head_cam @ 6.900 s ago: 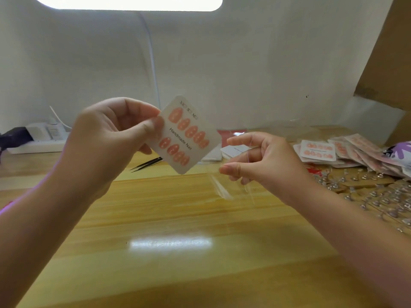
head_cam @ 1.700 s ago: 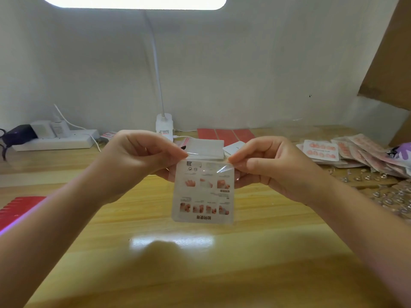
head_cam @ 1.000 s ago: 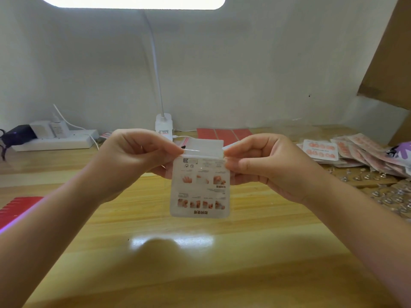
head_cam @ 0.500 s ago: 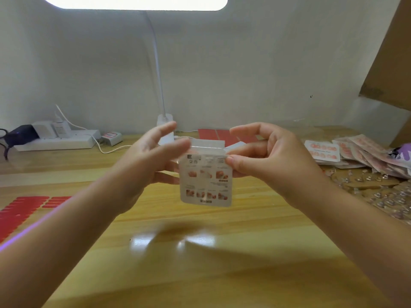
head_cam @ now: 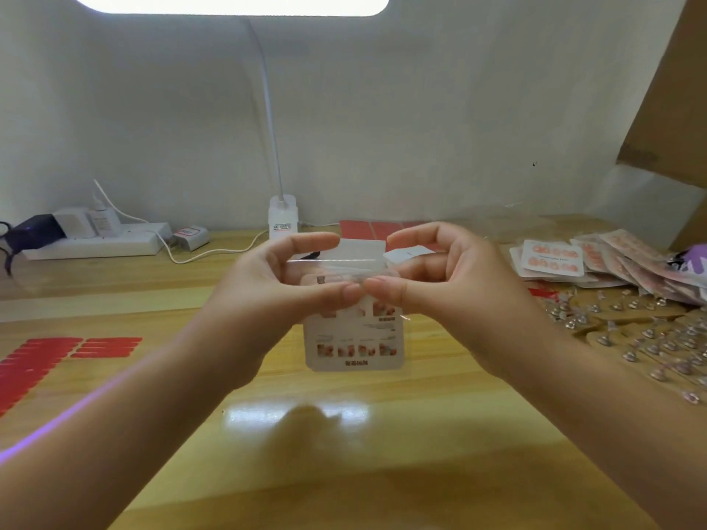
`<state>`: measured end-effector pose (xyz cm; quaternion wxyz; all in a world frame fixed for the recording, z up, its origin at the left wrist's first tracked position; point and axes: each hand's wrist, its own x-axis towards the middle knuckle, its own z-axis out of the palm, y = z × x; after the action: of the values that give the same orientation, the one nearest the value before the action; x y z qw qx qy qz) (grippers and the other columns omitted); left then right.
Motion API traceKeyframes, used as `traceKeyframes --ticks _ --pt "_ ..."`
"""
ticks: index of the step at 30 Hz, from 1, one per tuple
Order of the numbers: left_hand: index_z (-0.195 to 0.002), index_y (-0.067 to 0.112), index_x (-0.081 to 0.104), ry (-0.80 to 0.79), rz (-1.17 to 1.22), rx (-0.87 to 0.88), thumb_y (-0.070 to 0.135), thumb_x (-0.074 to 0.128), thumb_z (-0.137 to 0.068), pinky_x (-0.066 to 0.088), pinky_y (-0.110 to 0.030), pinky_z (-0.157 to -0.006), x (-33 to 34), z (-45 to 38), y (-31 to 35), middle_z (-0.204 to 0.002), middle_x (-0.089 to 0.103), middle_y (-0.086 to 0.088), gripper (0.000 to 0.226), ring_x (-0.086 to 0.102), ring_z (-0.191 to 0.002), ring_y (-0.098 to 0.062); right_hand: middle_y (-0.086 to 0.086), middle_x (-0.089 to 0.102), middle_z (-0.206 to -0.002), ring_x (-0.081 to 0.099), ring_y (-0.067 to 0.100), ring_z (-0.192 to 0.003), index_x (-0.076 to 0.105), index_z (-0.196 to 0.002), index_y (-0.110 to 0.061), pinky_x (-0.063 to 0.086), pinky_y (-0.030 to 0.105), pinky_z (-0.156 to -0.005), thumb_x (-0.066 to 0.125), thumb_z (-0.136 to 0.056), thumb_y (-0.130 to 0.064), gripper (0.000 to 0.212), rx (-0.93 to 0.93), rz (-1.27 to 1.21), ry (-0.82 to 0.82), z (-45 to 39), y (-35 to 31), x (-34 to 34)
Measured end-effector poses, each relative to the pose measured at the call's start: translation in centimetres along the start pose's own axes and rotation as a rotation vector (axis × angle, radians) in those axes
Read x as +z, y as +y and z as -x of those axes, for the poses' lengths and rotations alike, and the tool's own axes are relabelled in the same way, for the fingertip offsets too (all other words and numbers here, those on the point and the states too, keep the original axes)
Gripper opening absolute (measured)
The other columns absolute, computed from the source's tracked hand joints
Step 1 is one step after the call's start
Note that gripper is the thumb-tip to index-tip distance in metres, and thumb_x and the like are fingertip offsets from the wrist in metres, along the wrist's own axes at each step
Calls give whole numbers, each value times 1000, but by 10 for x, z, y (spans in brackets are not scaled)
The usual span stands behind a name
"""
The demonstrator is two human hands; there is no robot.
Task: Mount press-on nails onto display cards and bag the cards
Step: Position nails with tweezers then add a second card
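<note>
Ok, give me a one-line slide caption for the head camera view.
Both hands, left hand and right hand, pinch the clear bag holding a nail card above the wooden table.

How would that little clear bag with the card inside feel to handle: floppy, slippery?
Probably stiff in the body: the bagged card hangs flat and straight below the left hand and right hand pinching its top. The clear flap above looks thin and likely floppy. Its glossy film may be slippery. It seems light, as fingertips alone carry it.

On the table (head_cam: 344,453), red strips (head_cam: 46,361) lie at the left, a power strip (head_cam: 95,242) behind them, a lamp base (head_cam: 283,216) at centre back, and bagged cards (head_cam: 597,258) at the right.
</note>
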<state>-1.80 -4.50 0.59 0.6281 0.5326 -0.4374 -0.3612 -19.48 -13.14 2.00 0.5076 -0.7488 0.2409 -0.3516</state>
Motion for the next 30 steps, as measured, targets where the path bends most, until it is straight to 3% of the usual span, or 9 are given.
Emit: traceKeyframes --ticks 5,12,18,20,22,24,27,30 --pt "-110 15 70 -78 159 -74 12 88 -57 57 -26 -66 -10 -5 2 -101 73 -15 56 73 -89 -25 8 76 -82 74 20 -80 54 -111 -13 57 24 -65 83 -56 -21 63 76 -173 -57 -8 -2 -11" --pt "-118 11 68 -294 278 -103 14 73 -77 57 -30 -80 -24 -12 -2 -120 66 -19 41 66 -107 -28 17 74 -90 73 29 -84 54 -114 -8 59 29 -66 80 -55 -11 65 157 -329 -72 -18 1 -22" --pt "-135 11 47 -254 178 -87 16 68 -81 56 -28 -80 -28 -12 0 -117 68 -18 58 66 -109 -28 21 73 -94 73 28 -89 53 -118 -6 59 28 -66 73 -67 -7 55 198 -363 -165 -22 8 -28" --pt "-129 16 54 -148 -58 48 17 63 -84 55 -23 -78 -24 -10 -1 -105 74 -9 45 69 -100 -23 22 72 -98 72 27 -90 54 -119 -4 60 29 -69 71 -70 -7 53 203 -363 -151 -22 12 -27" --pt "-114 21 64 37 -318 320 11 57 -91 53 -18 -81 -17 -8 -3 -99 75 6 26 70 -95 -13 22 71 -103 72 27 -88 54 -121 -1 60 31 -71 70 -74 -8 50 252 -379 -64 -26 17 -26" --pt "-105 22 69 200 -572 614 9 55 -95 48 -11 -85 -13 -4 -5 -102 73 15 22 66 -98 0 25 70 -103 72 31 -88 54 -120 4 61 35 -71 67 -83 -20 46 394 -413 -28 -28 20 -26" --pt "-105 14 70 141 -886 975 10 50 -99 48 -26 -95 -11 0 -11 -118 67 3 22 62 -113 -9 26 70 -101 73 32 -87 56 -117 7 61 37 -67 67 -75 -44 67 604 -557 -162 -26 18 -25" --pt "-102 12 74 45 -1116 1203 6 53 -95 45 -37 -98 -9 1 -17 -122 64 -2 23 59 -116 -22 17 73 -84 72 20 -72 61 -106 3 58 27 -60 71 -69 -20 45 511 -625 -185 -26 20 -25"
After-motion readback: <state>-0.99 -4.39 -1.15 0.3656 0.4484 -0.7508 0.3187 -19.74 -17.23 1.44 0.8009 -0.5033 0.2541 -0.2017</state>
